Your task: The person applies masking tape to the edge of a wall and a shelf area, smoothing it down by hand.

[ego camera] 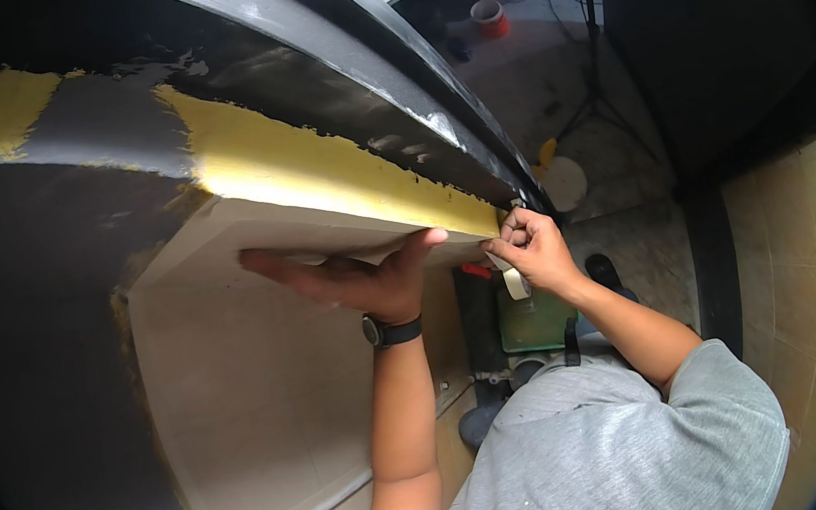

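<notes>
My left hand (373,281) is spread with its palm up against a pale sheet (224,227), thumb close to the sheet's upper edge. It holds nothing, and a dark watch is on the wrist. My right hand (537,244) pinches masking tape at the right end of that edge. The tape roll (517,284) hangs just beneath my right fingers. Above the sheet runs a band of yellow coating (308,176) with a ragged upper border on a dark panel (269,97). My fingers partly hide the tape's free end.
A curved grey rim (325,60) borders the dark panel. Below my right hand is a green surface (532,320), with a red object (475,271) beside it. A tripod stand (595,94) and a red-and-white tub (489,17) appear beyond the rim. Tiled wall (792,249) lies to the right.
</notes>
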`<state>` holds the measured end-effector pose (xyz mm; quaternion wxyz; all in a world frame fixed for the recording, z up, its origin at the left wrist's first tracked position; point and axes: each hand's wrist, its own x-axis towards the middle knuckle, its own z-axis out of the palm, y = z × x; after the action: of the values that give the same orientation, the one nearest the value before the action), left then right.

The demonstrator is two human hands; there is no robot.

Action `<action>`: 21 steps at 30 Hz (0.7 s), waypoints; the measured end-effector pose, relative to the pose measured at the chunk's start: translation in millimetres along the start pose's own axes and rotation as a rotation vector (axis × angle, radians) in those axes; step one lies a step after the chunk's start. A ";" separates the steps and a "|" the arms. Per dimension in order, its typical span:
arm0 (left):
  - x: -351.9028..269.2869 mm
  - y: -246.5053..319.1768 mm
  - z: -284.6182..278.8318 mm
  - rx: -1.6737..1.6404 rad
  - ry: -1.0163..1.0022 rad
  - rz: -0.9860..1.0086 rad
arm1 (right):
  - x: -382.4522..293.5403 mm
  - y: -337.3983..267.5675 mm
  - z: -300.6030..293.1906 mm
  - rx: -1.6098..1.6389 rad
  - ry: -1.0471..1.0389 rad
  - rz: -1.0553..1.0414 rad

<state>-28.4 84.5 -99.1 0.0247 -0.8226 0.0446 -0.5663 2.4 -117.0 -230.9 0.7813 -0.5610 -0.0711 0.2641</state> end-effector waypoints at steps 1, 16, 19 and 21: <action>-12.0 0.8 0.0 0.003 0.000 0.002 | -0.2 -0.2 -0.1 0.002 -0.003 -0.001; -27.0 20.3 -7.2 -0.208 -0.191 -0.215 | 4.0 29.4 -5.0 -0.105 0.034 -0.208; -30.0 7.0 -7.4 -0.123 -0.156 0.030 | 3.0 32.6 -0.7 -0.146 0.069 -0.289; -35.0 2.1 -9.2 -0.087 -0.221 0.042 | -3.0 26.1 2.3 -0.226 0.137 -0.371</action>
<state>-49.5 86.0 -128.5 0.0057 -0.8791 0.0834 -0.4692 -9.8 -110.5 -253.3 0.7517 -0.6388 -0.1490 0.0676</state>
